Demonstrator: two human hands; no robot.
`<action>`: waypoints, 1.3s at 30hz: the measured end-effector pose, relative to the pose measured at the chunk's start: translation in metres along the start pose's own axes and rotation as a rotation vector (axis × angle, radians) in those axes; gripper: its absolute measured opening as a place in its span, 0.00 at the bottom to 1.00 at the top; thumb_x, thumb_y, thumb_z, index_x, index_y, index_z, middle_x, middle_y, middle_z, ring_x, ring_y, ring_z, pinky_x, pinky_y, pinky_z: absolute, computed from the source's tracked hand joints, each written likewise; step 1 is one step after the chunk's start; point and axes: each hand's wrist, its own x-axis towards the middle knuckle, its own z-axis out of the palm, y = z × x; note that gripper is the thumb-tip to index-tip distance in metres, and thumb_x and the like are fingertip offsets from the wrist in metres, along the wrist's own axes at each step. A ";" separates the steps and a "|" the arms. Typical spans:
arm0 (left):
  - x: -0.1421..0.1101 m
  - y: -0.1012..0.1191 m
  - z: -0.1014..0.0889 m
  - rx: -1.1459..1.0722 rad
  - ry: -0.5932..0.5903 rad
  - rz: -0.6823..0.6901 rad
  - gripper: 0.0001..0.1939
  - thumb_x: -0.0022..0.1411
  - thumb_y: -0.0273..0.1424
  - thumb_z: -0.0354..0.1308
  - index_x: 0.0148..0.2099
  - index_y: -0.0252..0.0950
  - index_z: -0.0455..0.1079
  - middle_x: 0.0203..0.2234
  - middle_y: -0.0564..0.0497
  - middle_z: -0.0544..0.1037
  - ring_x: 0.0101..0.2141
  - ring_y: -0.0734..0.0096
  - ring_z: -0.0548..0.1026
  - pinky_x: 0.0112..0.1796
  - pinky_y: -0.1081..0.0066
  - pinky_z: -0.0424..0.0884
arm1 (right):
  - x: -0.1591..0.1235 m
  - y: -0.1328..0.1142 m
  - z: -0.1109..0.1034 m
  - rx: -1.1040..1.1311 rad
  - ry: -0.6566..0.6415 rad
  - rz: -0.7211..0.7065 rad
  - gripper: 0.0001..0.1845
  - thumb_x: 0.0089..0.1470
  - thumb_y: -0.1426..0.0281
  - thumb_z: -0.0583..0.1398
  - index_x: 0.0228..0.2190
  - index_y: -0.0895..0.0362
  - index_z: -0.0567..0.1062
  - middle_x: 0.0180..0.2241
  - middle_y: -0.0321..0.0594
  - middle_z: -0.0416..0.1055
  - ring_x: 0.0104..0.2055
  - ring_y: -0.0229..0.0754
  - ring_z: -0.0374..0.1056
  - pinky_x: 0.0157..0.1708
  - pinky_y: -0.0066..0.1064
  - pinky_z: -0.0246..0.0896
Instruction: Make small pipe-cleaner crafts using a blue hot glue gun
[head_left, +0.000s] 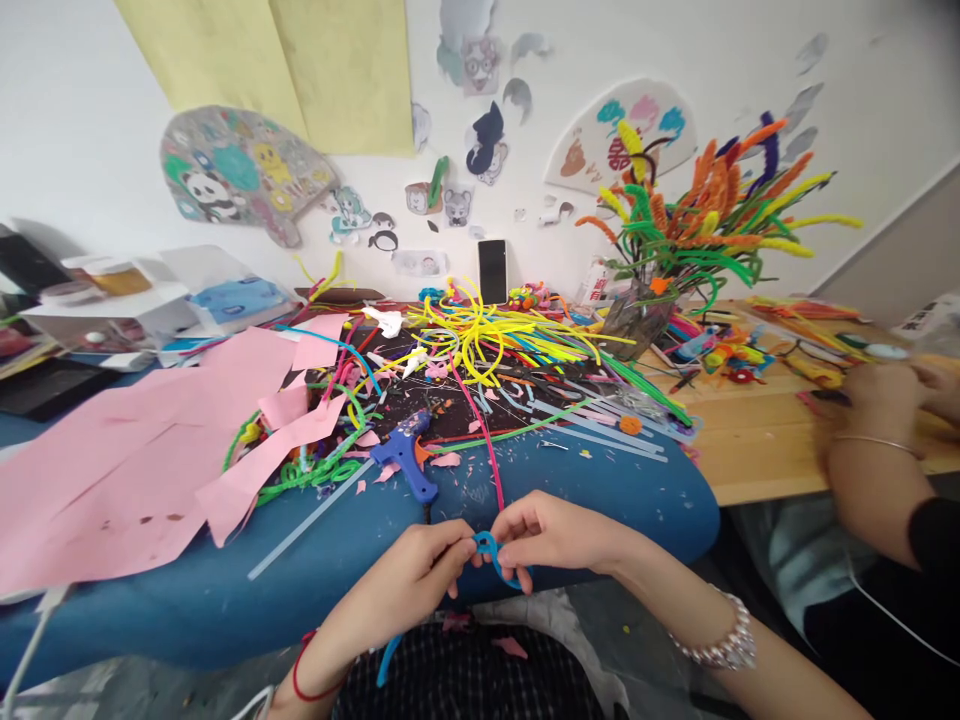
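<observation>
A bright blue pipe cleaner (491,548), bent into a small loop, is held between both hands just off the table's front edge. My left hand (424,562) pinches one side of the loop between thumb and fingers. On the other side, my right hand (551,535) grips the same pipe cleaner, its end showing below the fingers. Another short piece of blue pipe cleaner (388,660) hangs lower down by my left forearm. Beyond my hands lie a blue glue gun (410,452) with a long translucent glue stick (311,520) and a long magenta pipe cleaner (486,445).
Pink sheets (135,430) cover the left of the blue-covered table (600,490). A pile of yellow pipe cleaners (487,335) and a phone (493,271) stand at the back. A vase (637,318) of pipe-cleaner stems is right. Another person's hand (885,400) works at far right.
</observation>
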 end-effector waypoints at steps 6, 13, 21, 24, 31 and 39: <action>0.001 -0.007 0.012 -0.032 0.153 -0.001 0.12 0.70 0.36 0.45 0.39 0.37 0.66 0.20 0.59 0.68 0.22 0.74 0.70 0.27 0.75 0.61 | 0.003 0.000 0.003 0.010 0.141 -0.009 0.07 0.45 0.68 0.63 0.25 0.60 0.75 0.21 0.32 0.70 0.17 0.30 0.62 0.19 0.23 0.57; 0.002 -0.015 0.013 -0.103 0.188 0.024 0.15 0.69 0.38 0.48 0.33 0.36 0.66 0.15 0.60 0.65 0.19 0.76 0.64 0.23 0.76 0.56 | 0.007 0.003 0.006 0.036 0.196 -0.022 0.09 0.44 0.66 0.65 0.25 0.61 0.76 0.21 0.32 0.70 0.16 0.29 0.60 0.17 0.23 0.54; 0.008 -0.018 0.009 -0.256 0.189 -0.016 0.16 0.67 0.40 0.51 0.32 0.35 0.68 0.13 0.60 0.64 0.17 0.77 0.62 0.22 0.76 0.55 | 0.012 0.012 0.011 0.035 0.323 -0.073 0.17 0.43 0.59 0.69 0.29 0.60 0.76 0.18 0.29 0.68 0.16 0.31 0.62 0.19 0.24 0.57; 0.009 -0.020 0.009 -0.338 0.206 -0.035 0.17 0.65 0.42 0.52 0.32 0.35 0.68 0.13 0.60 0.64 0.16 0.77 0.62 0.21 0.76 0.55 | 0.014 0.016 0.014 -0.049 0.386 -0.133 0.14 0.45 0.62 0.68 0.29 0.59 0.77 0.16 0.30 0.67 0.16 0.32 0.64 0.19 0.24 0.57; 0.012 -0.018 0.013 -0.385 0.287 -0.056 0.17 0.63 0.42 0.54 0.30 0.35 0.68 0.13 0.60 0.64 0.15 0.79 0.62 0.20 0.76 0.55 | 0.017 0.014 0.021 -0.038 0.429 -0.163 0.10 0.45 0.65 0.66 0.23 0.58 0.73 0.15 0.27 0.63 0.14 0.30 0.58 0.15 0.23 0.52; 0.009 -0.013 0.011 -0.431 0.303 -0.075 0.16 0.60 0.43 0.57 0.32 0.34 0.69 0.13 0.60 0.66 0.14 0.78 0.63 0.20 0.76 0.56 | 0.017 0.013 0.023 0.107 0.353 -0.134 0.17 0.45 0.59 0.67 0.20 0.59 0.71 0.16 0.29 0.65 0.14 0.28 0.56 0.17 0.24 0.49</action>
